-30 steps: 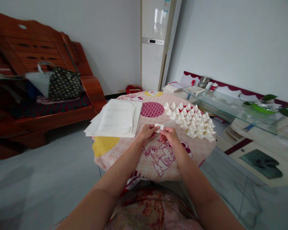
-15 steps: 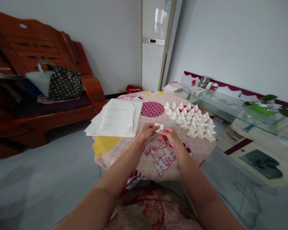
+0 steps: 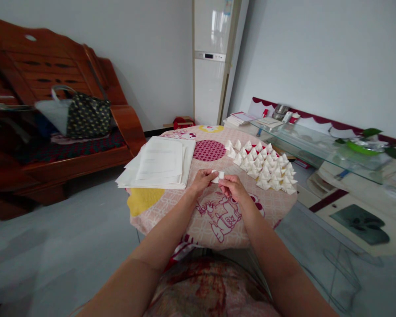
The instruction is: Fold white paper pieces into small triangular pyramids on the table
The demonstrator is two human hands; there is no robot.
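My left hand (image 3: 203,181) and my right hand (image 3: 231,187) meet over the middle of a round table with a pink patterned cloth (image 3: 214,220). Both pinch a small folded white paper piece (image 3: 218,175) between thumb and fingers, held just above the cloth. A stack of white paper sheets (image 3: 160,164) lies to the left of my hands. To the right, several small folded white paper triangles (image 3: 262,165) stand in rows on the cloth.
A wooden bench (image 3: 53,119) with a dark patterned bag (image 3: 87,115) stands at the left. A tall white air conditioner (image 3: 213,61) is in the corner. A glass-topped low table (image 3: 317,145) with books, a pot and a green plant runs along the right wall.
The small paper piece has shifted slightly between my fingers; both hands stay in the same place over the table.
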